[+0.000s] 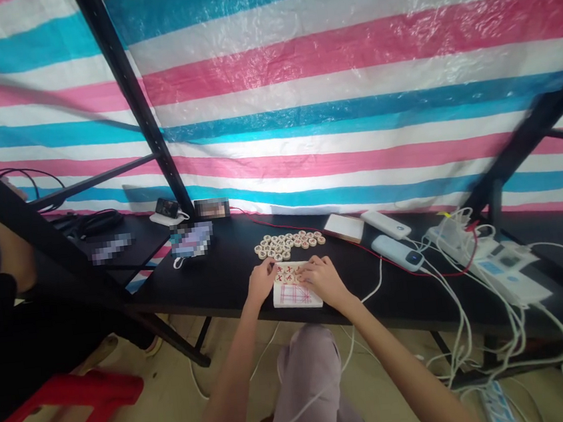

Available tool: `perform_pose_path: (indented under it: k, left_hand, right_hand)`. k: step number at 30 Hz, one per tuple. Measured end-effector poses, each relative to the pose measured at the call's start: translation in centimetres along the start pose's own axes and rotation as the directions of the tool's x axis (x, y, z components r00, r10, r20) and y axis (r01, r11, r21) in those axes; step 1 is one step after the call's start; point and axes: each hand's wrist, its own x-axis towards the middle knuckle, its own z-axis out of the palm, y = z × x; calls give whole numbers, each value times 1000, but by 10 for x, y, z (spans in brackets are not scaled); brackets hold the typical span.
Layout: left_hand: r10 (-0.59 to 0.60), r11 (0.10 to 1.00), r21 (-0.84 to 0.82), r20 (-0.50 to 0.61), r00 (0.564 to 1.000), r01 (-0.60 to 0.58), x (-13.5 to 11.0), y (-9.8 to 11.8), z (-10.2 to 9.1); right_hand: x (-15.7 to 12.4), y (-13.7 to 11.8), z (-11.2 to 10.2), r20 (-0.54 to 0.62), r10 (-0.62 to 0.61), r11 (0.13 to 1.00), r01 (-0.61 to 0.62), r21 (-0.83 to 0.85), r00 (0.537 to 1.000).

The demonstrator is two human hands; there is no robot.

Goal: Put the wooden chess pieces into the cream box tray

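A shallow white box (298, 298) lies near the front edge of the black table, with red-and-purple grid lines on its lower half. Round wooden xiangqi pieces (289, 274) with red characters sit in rows in its upper half. My left hand (262, 283) is closed at the box's upper left edge, fingers bent against it. Across from it, my right hand (325, 279) reaches over the right side, its curled fingertips on a piece there and partly hiding it. Just behind the box, several more xiangqi pieces (277, 243) are grouped flat on the table.
A flat white-topped box (344, 228) and two white power banks (386, 224) lie to the right, beside tangled cables and power strips (509, 274). Left are a phone (166, 208) and a black frame post (139, 105). A red stool (89, 392) and a seated person are at far left.
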Motion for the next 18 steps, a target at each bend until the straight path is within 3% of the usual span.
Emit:
perform_pose_path:
  k: [6, 11, 15, 18]
  left_hand:
    - [0, 1000, 11, 11, 1000, 0, 1, 1, -1]
    - [-5, 1000, 7, 13, 1000, 5, 3, -1, -1]
    - [8, 1000, 4, -4, 1000, -8, 3, -3, 0]
    - [15, 1000, 1, -8, 1000, -15, 2, -1, 0]
  right_hand:
    - [6, 4, -9, -47, 14, 999, -16, -49, 999]
    - [35, 40, -3, -146, 111, 984, -130, -124, 983]
    - [47, 68, 12, -62, 109, 983, -117, -144, 992]
    - [36, 75, 18, -71, 125, 989, -130, -65, 990]
